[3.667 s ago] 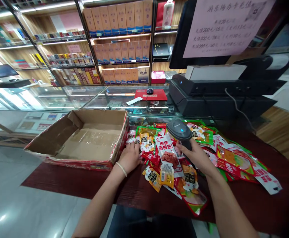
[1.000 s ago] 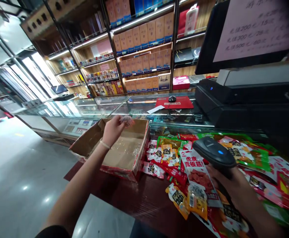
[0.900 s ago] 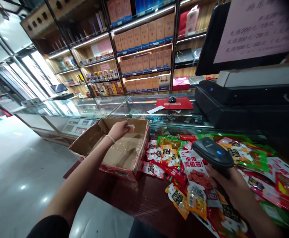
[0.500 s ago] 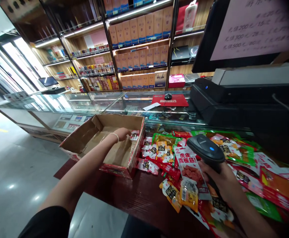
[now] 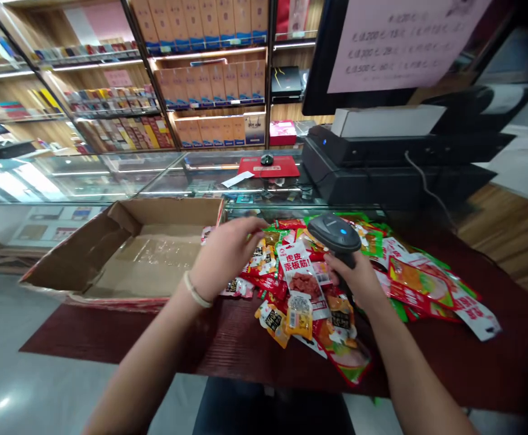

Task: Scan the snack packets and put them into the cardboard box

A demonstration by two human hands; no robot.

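In my right hand is a black barcode scanner with a blue light, its head above a heap of snack packets. My left hand reaches over the heap's left edge, past the box's right wall; its fingers are apart, and no packet shows in them. Just behind it, a small pink packet is partly visible inside the cardboard box. Below the scanner lies a white and red snack bag. Small orange packets lie near the front of the heap.
Beyond the wooden counter runs a glass display case with a red mat and a mouse. A black register with a screen stands back right. More snack bags spread to the right.
My left hand has come out of the box and moved right to the heap, leaving the pink packet behind. The view has turned right. My right hand still holds the scanner.
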